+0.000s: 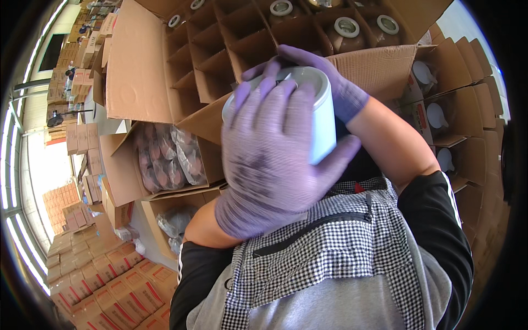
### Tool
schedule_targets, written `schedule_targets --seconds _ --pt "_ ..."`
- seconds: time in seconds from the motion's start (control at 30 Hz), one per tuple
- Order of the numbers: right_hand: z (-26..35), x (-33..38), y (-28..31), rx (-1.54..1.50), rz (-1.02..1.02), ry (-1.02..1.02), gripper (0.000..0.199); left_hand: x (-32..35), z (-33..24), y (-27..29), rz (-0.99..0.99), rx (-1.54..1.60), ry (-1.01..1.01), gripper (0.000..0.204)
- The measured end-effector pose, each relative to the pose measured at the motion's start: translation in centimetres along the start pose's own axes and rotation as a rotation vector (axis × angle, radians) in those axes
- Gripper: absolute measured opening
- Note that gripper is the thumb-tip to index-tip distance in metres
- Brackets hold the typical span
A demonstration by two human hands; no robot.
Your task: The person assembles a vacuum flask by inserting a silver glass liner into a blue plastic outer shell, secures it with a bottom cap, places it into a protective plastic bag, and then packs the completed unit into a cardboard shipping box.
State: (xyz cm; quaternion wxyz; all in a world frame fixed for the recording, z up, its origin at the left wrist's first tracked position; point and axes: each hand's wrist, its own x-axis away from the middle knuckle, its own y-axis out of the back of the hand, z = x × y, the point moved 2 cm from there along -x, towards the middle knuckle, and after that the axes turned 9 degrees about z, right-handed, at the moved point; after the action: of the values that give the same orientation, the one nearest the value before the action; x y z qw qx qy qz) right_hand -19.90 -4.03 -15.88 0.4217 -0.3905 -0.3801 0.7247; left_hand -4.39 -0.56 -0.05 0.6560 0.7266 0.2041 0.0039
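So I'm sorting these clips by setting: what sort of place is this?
Most likely a packing floor or warehouse. A big cardboard box with dividers holds jars in its cells, stacks of closed cartons line the floor, and both gloved hands, left hand and right hand, grip a white container.

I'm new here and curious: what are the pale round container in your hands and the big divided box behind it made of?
The container looks like smooth white plastic, perhaps glazed ceramic: an even, faintly glossy wall. The divided box is brown corrugated cardboard, matte, with folded flaps and slotted partitions. Both gloved hands, left hand and right hand, grip the container.
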Motion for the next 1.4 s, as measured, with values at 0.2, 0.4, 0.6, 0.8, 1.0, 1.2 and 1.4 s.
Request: schedule_targets --seconds 0.2,0.4,0.6,0.8,1.0,1.2,1.4 --pt "0.3 7.0 -11.6 1.632 -0.113 0.41 0.023 7.7 11.7 -6.4 -0.225 1.011 -0.119 0.059" --pt "2.6 3.4 -5.6 0.885 -0.251 0.315 0.045 3.8 5.2 1.3 -0.09 0.525 0.023 0.076" --pt "-1.2 2.7 -3.7 0.444 -0.18 0.246 0.055 2.5 2.1 -0.8 -0.013 0.159 -0.073 0.073" --pt "0.9 7.0 -12.3 1.885 -0.061 0.438 0.022 6.4 10.6 -4.8 -0.208 0.953 -0.11 0.062" --pt "1.7 1.8 -0.2 0.946 -0.337 0.152 0.048 1.7 3.9 0.9 -0.013 0.384 -0.062 0.076" --pt "-1.0 3.5 -3.1 0.67 -0.196 0.279 0.05 3.4 4.5 -1.9 -0.08 0.174 -0.126 0.058" --pt "0.3 7.7 -10.2 1.919 -0.112 0.5 0.022 7.3 11.0 -7.1 -0.295 0.996 -0.072 0.052"
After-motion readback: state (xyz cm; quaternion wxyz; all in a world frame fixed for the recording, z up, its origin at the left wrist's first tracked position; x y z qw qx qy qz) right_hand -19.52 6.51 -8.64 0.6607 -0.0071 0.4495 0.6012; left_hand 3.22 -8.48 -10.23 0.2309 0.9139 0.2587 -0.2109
